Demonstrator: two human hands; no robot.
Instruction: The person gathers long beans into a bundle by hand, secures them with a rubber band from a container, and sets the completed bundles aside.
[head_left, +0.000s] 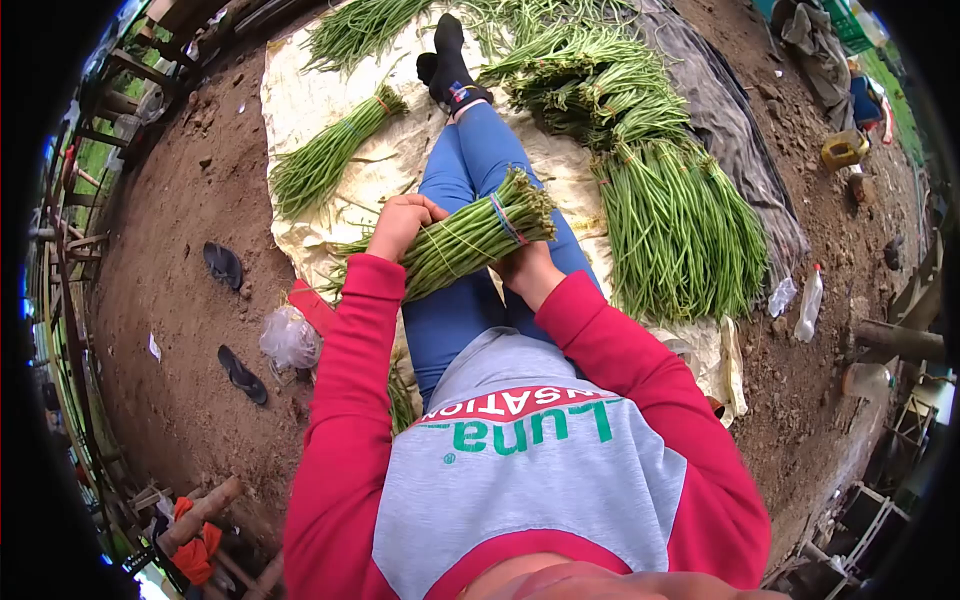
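Note:
A bundle of long green beans (470,238) lies across my lap, over the blue trousers. A blue and red band circles it near its right end, and a thin yellowish band or string runs round its middle. My left hand (402,226) is closed at the left part of the bundle, its thumb and fingers pressed together on top near the thin band. From below, my right hand (530,270) holds the right end; most of its fingers are hidden under the beans.
A pale sheet (300,80) covers the ground under my legs. On it lie another tied bundle (335,155) at left and a big pile of long beans (680,230) at right. Flip-flops (242,375), a clear plastic bag (290,338) and a plastic bottle (809,305) rest on bare soil.

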